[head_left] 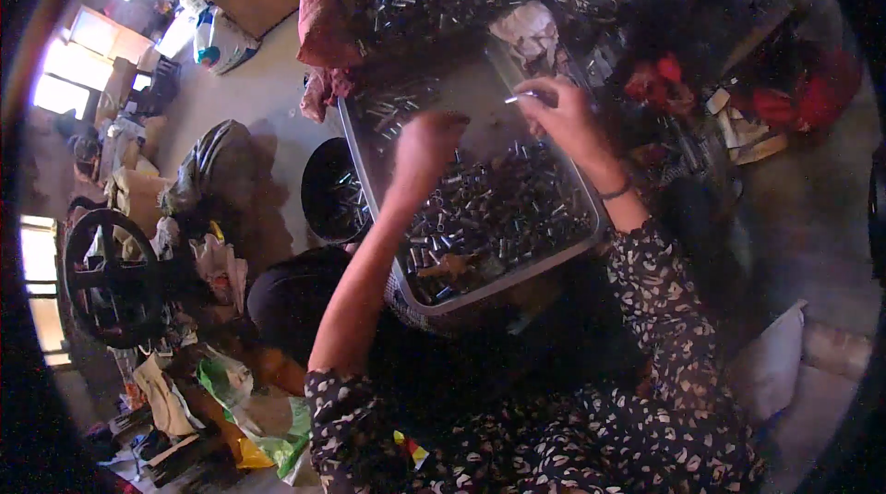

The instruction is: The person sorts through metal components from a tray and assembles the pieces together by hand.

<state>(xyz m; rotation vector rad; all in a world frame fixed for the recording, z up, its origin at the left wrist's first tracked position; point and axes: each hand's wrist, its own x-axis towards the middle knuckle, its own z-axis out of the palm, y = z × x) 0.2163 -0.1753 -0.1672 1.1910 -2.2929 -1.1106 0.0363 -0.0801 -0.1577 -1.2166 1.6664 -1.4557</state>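
Fingers, right hand: narrow, pinched on one bright metal piece, above the far right of the tray. Fingers, left hand: blurred, whether holding anything cannot be told; over the tray, left of the right hand. Loose pieces: heaped in the tray's near half; fewer at far left. Handling, as judged: light pinch, piece's end kept exposed to view, wrists clear of the rim, left hand steady before contact.

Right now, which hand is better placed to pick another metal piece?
Probably the left hand, over the tray, though blur hides whether it holds anything; the right hand pinches a metal piece.
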